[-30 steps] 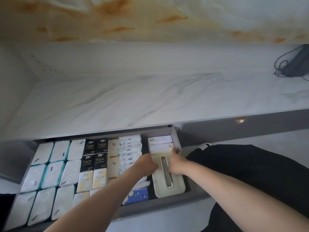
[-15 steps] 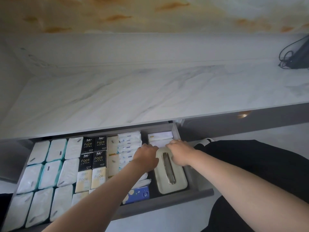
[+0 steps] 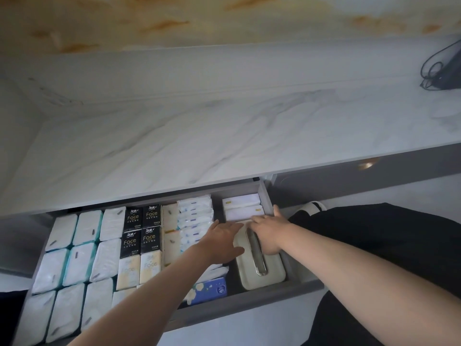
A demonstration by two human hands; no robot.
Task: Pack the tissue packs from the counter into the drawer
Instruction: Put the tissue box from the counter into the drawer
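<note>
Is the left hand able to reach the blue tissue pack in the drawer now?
Probably yes. The blue tissue pack lies uncovered at the drawer front, nearer the person than the left hand, which only needs to pull back.

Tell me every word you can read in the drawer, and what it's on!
"Face" on the four black rectangular tissue packs.
"Face", faint, on the two pale cream tissue packs just in front of them.
Smaller print on those packs: too small to read.
Round mark on the blue flowered pack: too blurred to read.
</note>
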